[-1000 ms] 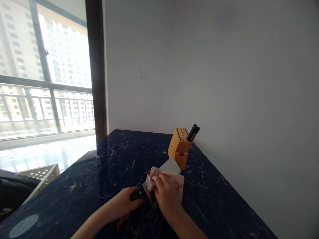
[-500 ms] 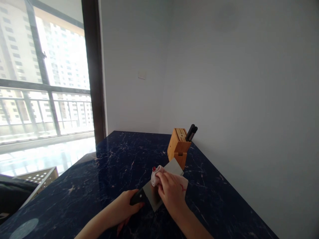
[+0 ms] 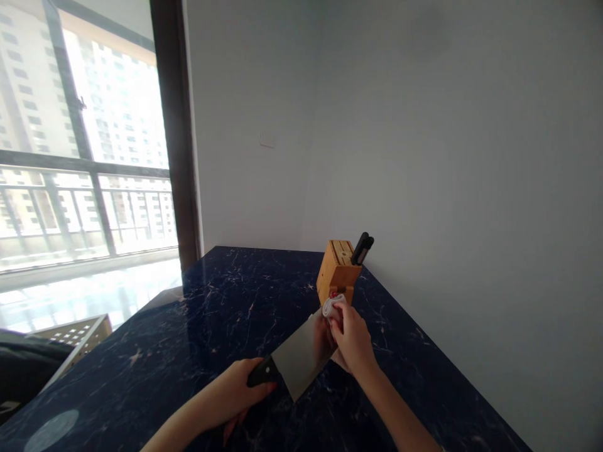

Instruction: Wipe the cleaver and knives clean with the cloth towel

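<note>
My left hand (image 3: 235, 395) is closed round the black handle of a cleaver (image 3: 299, 359), whose broad steel blade points away towards the right. My right hand (image 3: 351, 339) pinches a white cloth with red marks (image 3: 332, 306) against the far tip of the blade. Just beyond the cloth stands a wooden knife block (image 3: 336, 271) with two black handles (image 3: 363, 248) sticking out of it. Everything rests over a dark blue marbled counter (image 3: 226, 320).
A grey wall runs along the counter's right and far sides, close behind the knife block. A large window and dark frame (image 3: 172, 125) are at the left. Below the counter's left edge sits a perforated white box (image 3: 78, 333).
My right hand has slid the cloth along the blade from near the handle to the far tip, baring most of the blade. The left hand has kept its grip.
</note>
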The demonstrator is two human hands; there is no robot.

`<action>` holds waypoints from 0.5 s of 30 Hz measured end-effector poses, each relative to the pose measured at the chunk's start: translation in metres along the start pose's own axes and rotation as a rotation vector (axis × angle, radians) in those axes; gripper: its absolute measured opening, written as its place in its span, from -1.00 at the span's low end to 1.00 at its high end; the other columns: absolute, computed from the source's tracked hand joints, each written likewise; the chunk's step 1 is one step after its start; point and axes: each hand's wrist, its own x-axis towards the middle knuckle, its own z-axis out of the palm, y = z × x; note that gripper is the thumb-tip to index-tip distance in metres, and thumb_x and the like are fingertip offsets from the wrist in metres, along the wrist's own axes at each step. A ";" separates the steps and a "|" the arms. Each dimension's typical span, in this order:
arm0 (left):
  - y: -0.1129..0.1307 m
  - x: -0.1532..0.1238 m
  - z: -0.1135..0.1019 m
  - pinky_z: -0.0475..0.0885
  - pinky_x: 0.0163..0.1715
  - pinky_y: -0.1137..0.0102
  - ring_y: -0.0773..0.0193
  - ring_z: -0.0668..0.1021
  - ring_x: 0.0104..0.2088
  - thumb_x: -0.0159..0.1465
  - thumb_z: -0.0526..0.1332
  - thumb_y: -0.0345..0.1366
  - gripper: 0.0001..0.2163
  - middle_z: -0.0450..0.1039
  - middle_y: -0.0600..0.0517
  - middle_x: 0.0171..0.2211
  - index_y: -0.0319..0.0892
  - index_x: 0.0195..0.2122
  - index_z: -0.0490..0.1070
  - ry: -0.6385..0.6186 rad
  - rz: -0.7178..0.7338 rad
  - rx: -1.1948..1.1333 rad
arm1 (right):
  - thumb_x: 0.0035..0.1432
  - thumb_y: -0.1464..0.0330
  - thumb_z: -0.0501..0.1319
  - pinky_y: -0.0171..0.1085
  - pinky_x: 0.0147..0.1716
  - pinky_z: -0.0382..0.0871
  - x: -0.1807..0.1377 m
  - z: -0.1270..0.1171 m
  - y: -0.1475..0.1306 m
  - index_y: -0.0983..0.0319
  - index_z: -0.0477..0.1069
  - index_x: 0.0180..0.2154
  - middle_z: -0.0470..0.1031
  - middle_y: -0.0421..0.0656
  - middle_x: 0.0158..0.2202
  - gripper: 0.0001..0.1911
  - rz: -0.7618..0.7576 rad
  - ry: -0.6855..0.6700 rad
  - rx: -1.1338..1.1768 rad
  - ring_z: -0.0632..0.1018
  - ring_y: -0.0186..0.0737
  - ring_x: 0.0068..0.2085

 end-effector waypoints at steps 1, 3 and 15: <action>-0.001 0.000 0.000 0.18 -0.87 0.58 0.38 0.37 -0.81 0.11 0.07 -0.06 -0.70 0.36 0.13 -0.70 -0.18 -0.26 0.34 -0.011 -0.007 -0.009 | -0.02 0.52 0.07 -0.22 -0.26 0.28 -0.003 0.001 -0.003 0.22 0.31 -0.20 0.43 -0.11 -0.27 -0.71 -0.011 -0.020 -0.004 0.46 -0.16 -0.25; -0.002 0.001 -0.001 0.19 -0.86 0.59 0.38 0.37 -0.81 0.11 0.08 -0.02 -0.67 0.35 0.14 -0.72 -0.18 -0.28 0.34 -0.026 -0.008 -0.025 | -0.08 0.55 0.09 -0.22 -0.26 0.28 -0.008 0.004 -0.009 0.20 0.33 -0.23 0.44 -0.12 -0.29 -0.69 -0.039 -0.060 -0.009 0.46 -0.15 -0.26; 0.002 -0.001 -0.002 0.17 -0.88 0.57 0.37 0.34 -0.82 0.09 0.06 0.09 -0.60 0.28 0.16 -0.76 -0.18 -0.32 0.30 -0.024 -0.035 -0.054 | -0.03 0.56 0.05 -0.27 -0.16 0.26 -0.039 0.001 -0.066 0.13 0.30 -0.13 0.41 -0.17 -0.20 -0.61 -0.234 -0.280 0.096 0.42 -0.19 -0.13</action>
